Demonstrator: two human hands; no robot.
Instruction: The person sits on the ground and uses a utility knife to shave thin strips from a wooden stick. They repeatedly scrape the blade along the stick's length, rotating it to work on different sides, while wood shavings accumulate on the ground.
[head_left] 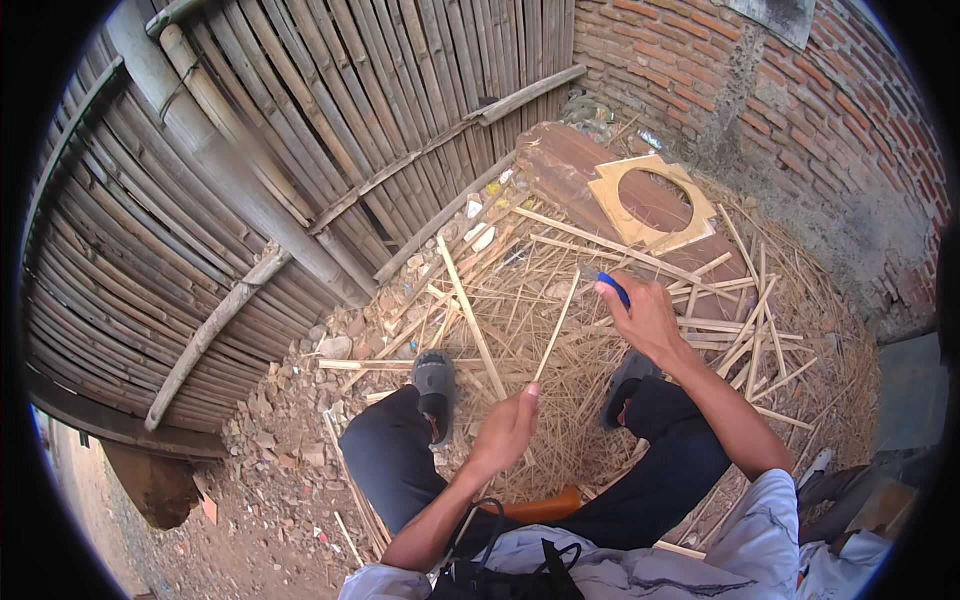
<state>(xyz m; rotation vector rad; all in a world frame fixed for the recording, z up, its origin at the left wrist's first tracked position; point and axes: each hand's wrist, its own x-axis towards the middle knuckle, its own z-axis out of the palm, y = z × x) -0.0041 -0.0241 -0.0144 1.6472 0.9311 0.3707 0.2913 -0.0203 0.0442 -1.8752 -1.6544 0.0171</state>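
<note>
In my left hand [507,428] is the lower end of a thin bamboo strip [558,325], its far end slanting up to the right. My right hand [645,316] is closed around the blue handle of a knife [614,290]. The small grey blade lies close to the strip's far tip; I cannot tell whether they touch. A wider pale strip [467,312] runs down to behind my left hand, and whether that hand grips it too is hidden. Dry shavings [545,440] cover the ground between my shoes.
A bamboo fence [400,110] rises at the left and a brick wall [850,110] at the back right. A brown board [560,170] bears a cardboard piece with a round hole [607,205]. Cut strips [755,340] lie right. Another person's sleeve [850,565] shows lower right.
</note>
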